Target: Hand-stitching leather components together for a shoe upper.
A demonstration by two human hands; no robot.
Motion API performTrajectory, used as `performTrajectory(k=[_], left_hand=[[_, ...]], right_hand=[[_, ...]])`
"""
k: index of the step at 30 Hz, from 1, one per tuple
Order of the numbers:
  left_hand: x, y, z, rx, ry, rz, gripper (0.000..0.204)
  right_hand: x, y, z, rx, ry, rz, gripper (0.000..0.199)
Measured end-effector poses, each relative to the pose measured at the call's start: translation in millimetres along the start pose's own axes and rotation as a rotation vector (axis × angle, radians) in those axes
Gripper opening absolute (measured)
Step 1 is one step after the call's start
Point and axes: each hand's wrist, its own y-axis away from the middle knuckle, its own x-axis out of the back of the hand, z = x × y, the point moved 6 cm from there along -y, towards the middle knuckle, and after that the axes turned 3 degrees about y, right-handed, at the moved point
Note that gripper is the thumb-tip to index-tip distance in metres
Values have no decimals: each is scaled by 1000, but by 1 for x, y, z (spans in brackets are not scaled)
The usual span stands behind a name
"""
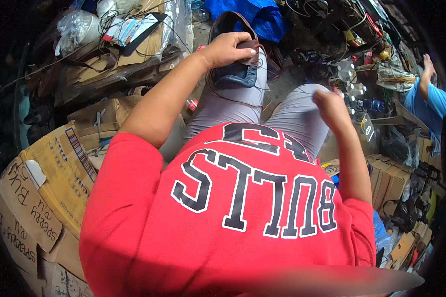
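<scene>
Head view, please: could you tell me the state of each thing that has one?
Left hand: gripping the shoe.
Right hand: raised, fingers pinched; thread itself too fine to confirm.
Shoe: resting on the left knee.
Cardboard boxes: flattened, stacked.

The person wears a red short-sleeved shirt [223,218] with large black white-edged lettering and grey trousers [262,106].

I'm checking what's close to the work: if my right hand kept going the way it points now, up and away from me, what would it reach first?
Probably the cluster of small white bottles on the ground just beyond the right hand. Depth is unclear in this fisheye view, so the hand may pass above them; a thin thread runs from it toward the shoe.
</scene>
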Motion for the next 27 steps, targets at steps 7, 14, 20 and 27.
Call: performTrajectory(k=[7,14,20,27], left_hand=[[0,3,50,231,-476,21,51],[4,19,62,23,-315,298,37],[45,45,102,-241,-384,522,33],[109,68,93,-39,-447,540,30]], right_hand=[[47,7,32,5,-1554,443,13],[98,-13,-49,671,-2156,250,20],[80,11,-38,185,20,549,24],[27,108,114,-87,364,554,28]])
